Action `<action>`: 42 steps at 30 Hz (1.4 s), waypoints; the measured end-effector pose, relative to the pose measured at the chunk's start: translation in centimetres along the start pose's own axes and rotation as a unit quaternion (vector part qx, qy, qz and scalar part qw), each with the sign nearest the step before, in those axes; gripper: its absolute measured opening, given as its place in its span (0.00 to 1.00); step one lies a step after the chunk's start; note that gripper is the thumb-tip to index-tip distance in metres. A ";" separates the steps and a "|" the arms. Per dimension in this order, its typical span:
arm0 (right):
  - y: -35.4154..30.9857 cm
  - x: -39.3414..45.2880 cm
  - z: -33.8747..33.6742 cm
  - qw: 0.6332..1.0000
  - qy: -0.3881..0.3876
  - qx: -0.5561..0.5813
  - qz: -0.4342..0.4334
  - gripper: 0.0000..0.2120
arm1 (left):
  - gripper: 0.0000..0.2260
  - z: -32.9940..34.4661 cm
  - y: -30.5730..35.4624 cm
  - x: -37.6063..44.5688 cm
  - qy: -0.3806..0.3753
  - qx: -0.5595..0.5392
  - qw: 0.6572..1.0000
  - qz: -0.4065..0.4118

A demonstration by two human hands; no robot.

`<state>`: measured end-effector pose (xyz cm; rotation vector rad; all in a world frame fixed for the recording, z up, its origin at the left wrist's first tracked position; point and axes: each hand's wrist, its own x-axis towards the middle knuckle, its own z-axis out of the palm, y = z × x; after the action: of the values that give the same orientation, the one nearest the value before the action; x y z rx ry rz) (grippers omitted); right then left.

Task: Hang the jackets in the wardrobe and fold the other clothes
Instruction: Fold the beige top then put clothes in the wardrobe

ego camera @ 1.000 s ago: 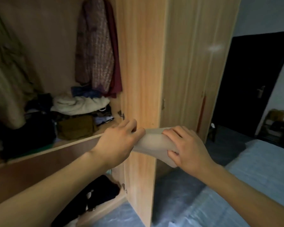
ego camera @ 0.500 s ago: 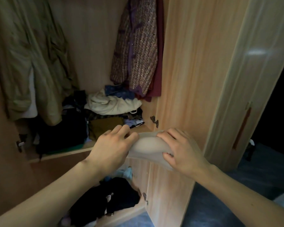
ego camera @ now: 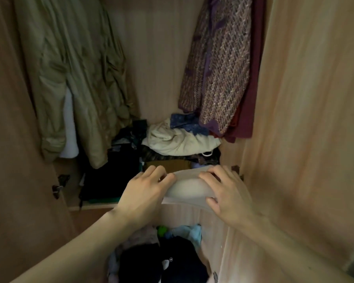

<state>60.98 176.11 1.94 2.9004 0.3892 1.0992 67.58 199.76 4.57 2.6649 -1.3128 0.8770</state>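
The left hand [ego camera: 145,193] and the right hand [ego camera: 225,193] each grip one end of a pale folded cloth [ego camera: 187,187], fingers curled over its top and thumbs beneath, and hold it level in the air just in front of the front edge of the wardrobe shelf [ego camera: 94,205]. On the shelf behind the cloth lies a heap of clothes: a cream garment [ego camera: 178,142] on top toward the right end, a mustard piece [ego camera: 172,165] under it, dark clothes [ego camera: 110,174] to the left. An olive jacket [ego camera: 76,78] hangs at the left above the shelf; a knitted purple jacket [ego camera: 219,64] hangs at the right against a maroon garment [ego camera: 249,94]. Below the shelf, black and light-blue clothes [ego camera: 172,256] lie piled in the lower compartment.
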 end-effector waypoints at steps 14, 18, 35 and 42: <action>3.2 13.0 14.5 0.997 -0.067 0.001 -0.034 0.27 | 0.22 11.3 -14.5 5.6 -0.058 0.027 0.997 -0.042; 5.3 15.6 17.1 0.997 -0.074 -0.025 -0.021 0.27 | 0.21 15.0 -17.2 8.5 -0.041 0.011 0.999 -0.029; 9.4 12.7 31.8 0.991 -0.079 0.057 0.092 0.20 | 0.09 32.0 -19.1 11.3 -0.022 -0.022 0.999 0.017; 10.1 8.4 34.9 0.953 -0.230 0.159 0.112 0.20 | 0.13 36.3 -18.3 8.1 -0.171 -0.082 0.982 0.012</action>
<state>92.14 170.84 -17.80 3.4172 0.2400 0.3577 102.06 195.57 -18.13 2.7551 -1.4107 0.3000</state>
